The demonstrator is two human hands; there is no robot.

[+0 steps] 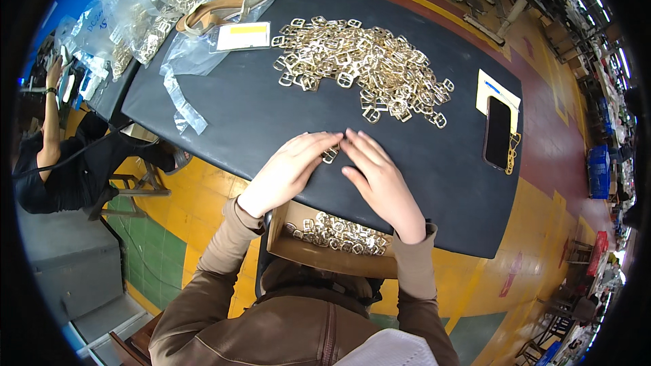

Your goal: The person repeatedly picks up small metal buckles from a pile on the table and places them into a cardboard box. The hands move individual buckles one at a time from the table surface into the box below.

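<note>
My left hand (pixel 293 164) and my right hand (pixel 377 177) lie on the black tabletop (pixel 251 105) near its front edge, fingers stretched out and fingertips nearly meeting. A few gold buckles (pixel 330 154) show between them, beside the left fingers; whatever else may be under the palms is hidden. Farther back spreads a large heap of gold buckles (pixel 369 61). Below the table edge, in front of my body, a cardboard box (pixel 319 262) holds many more buckles (pixel 339 233).
At the far left lie a beige sandal (pixel 230 5), a white and yellow card (pixel 244 36) and clear plastic bags (pixel 152 0) with buckles. To the right, a phone (pixel 497 134) rests partly on paper (pixel 489 91), beside yellow cord (pixel 513 154). Another person (pixel 74 156) sits at left.
</note>
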